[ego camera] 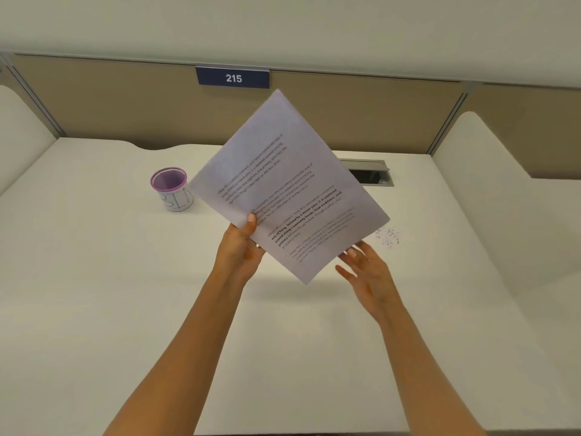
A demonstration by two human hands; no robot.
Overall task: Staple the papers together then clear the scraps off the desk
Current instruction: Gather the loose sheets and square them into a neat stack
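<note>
A stack of white printed papers (289, 184) is held up above the desk, tilted with one corner pointing up. My left hand (242, 250) pinches its left edge, thumb on top. My right hand (364, 272) is spread open at the lower right edge, fingertips at or just under the sheet; I cannot tell whether they touch. A small scatter of paper scraps (389, 236) lies on the white desk (125, 294) just right of the papers. No stapler is in view.
A white cup labelled "BIN" with a purple liner (173, 191) stands at the left of the papers. A grey cable slot (374, 174) is set into the desk behind them. Beige partition panels and a "215" sign (232, 77) close off the back.
</note>
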